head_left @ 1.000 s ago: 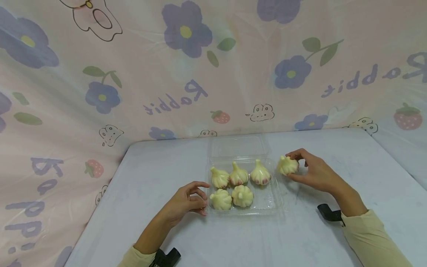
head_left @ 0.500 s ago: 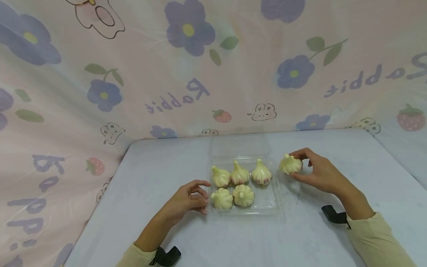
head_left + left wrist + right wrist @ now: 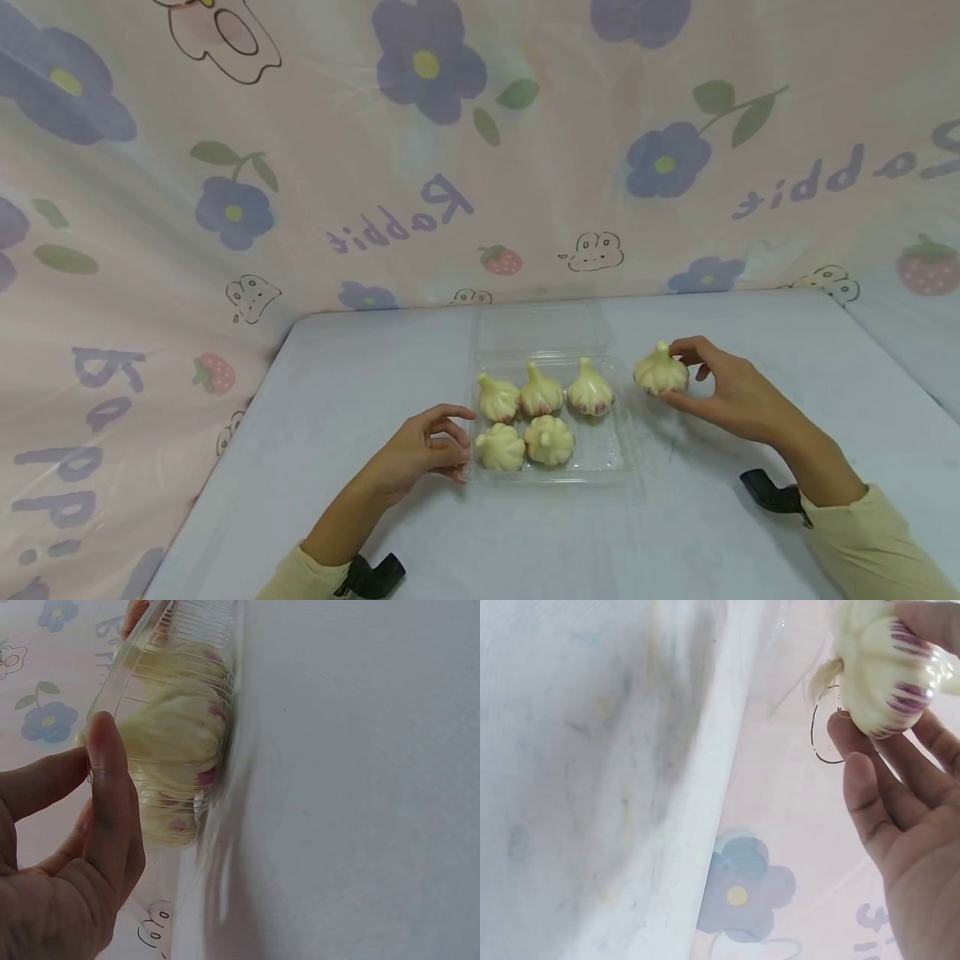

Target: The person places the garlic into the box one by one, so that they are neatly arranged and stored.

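In the head view, a clear plastic container [image 3: 602,450] lies open on the table. Inside are three garlic bulbs [image 3: 542,393] along the back and two garlic bulbs [image 3: 550,442] at the front left; the front right spot shows bare plastic. My left hand [image 3: 420,452] pinches the container's left rim, with thumb and finger on either side of it in the left wrist view. To the right of the container, my right hand [image 3: 731,392] holds another garlic bulb [image 3: 660,372] above the table, stem up. Purple streaks mark this bulb [image 3: 889,671] in the right wrist view.
The container's clear lid [image 3: 543,329] is folded back toward the rear of the white table [image 3: 375,358]. A printed cloth [image 3: 300,150] hangs behind and along the left side. Each wrist carries a black camera mount [image 3: 771,492].
My right hand has shifted slightly right with the garlic bulb, which has turned from tilted to more upright. The left hand stays at the container's rim.
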### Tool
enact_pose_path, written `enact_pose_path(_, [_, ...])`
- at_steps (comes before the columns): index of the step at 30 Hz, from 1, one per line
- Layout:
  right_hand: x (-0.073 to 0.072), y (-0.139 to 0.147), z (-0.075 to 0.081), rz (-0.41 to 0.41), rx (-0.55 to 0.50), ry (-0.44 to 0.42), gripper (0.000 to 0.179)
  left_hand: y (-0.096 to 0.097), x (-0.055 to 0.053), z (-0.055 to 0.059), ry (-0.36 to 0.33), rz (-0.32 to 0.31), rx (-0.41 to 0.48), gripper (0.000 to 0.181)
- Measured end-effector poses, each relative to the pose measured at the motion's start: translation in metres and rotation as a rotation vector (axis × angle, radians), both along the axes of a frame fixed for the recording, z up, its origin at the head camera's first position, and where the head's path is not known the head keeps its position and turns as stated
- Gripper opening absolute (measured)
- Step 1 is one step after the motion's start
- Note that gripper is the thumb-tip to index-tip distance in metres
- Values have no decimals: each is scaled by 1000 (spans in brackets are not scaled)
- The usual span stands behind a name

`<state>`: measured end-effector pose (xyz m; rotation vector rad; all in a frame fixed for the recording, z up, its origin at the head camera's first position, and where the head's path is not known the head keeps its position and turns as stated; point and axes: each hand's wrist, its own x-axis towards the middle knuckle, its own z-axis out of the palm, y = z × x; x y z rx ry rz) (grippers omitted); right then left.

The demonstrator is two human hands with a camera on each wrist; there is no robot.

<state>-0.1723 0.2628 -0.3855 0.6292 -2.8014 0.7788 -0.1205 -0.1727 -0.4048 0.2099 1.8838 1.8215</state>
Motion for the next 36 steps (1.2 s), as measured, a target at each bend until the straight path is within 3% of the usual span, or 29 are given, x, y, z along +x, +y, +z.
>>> enact_pose_path(16, [6, 6, 14, -13, -63, -86, 54, 1, -1, -2, 8, 2, 5, 59])
enact_pose_path(25, [7, -1, 15, -9, -83, -82, 58, 0, 0, 0, 5, -1, -2, 59])
enact_pose_path(36, [11, -15, 15, 60, -57, -28, 65, 0, 0, -1, 9, -4, 6, 59])
